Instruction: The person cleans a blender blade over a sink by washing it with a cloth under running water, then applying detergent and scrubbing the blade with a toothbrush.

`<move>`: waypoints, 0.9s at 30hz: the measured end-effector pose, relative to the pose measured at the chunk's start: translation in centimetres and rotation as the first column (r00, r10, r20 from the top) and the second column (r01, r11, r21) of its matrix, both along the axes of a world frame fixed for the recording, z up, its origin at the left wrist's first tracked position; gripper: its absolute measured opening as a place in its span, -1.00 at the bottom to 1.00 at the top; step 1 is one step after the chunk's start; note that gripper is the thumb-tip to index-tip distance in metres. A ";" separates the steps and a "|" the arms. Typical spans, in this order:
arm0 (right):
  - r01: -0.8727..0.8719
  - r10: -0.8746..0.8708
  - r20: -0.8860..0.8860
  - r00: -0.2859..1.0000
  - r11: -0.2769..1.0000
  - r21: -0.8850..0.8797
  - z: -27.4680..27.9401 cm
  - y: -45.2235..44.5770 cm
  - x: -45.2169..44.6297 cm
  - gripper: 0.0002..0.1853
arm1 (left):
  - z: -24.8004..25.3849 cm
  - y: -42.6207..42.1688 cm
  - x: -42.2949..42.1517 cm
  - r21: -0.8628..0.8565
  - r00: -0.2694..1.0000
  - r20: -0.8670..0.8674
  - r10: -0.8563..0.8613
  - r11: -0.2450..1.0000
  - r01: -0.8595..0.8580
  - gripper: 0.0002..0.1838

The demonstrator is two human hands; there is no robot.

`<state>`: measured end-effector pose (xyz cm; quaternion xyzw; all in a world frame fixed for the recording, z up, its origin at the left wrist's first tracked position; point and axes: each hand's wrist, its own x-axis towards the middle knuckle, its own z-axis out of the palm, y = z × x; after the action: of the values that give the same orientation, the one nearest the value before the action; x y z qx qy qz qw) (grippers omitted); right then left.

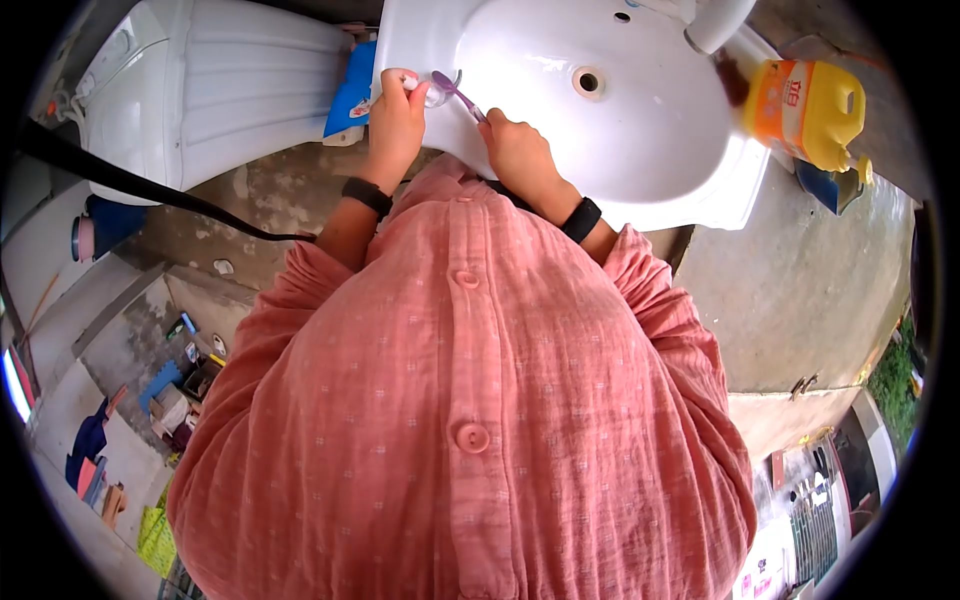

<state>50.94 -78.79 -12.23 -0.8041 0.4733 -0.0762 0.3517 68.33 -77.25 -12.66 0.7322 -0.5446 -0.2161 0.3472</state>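
My left hand, at the left rim of the white sink, is closed round a small whitish, partly clear cup-like thing. Its exact kind is too small to tell. In my right hand is a slim purple toothbrush-like tool, held with fingers wrapped round its lower end. The tool's far end meets the whitish thing; whether it is inside or against it I cannot tell. Both hands are over the sink's near left edge, and each wrist has a dark band.
A yellow jug with an orange label is at the sink's right edge. To the left is a white ribbed appliance, with a blue packet between it and the sink. A grey pipe is at the sink's far side.
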 end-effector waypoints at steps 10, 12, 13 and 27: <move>-0.032 0.031 0.016 0.999 0.999 0.029 0.9 0.0 0.0 -0.80 | 0.4 1.1 0.0 -0.048 0.993 -0.004 -0.120 0.992 0.120 -0.85; -0.055 0.056 -0.009 0.998 0.998 0.009 0.4 0.3 -0.5 -0.80 | 0.5 1.2 0.1 -0.008 0.993 -0.010 -0.119 0.993 0.118 -0.85; -0.066 0.066 -0.036 0.997 0.998 0.004 0.0 0.6 -1.3 -0.80 | 0.5 1.3 0.1 0.004 0.994 -0.011 -0.113 0.994 0.113 -0.85; -0.099 0.095 -0.054 0.994 0.992 -0.075 -1.0 0.2 -1.9 -0.81 | 1.1 0.9 0.3 0.014 0.991 -0.029 -0.128 0.992 0.128 -0.88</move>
<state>49.03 -78.56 -13.21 -0.8407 0.4392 -0.0571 0.3114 68.62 -76.32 -11.55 0.6953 -0.5838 -0.2527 0.3344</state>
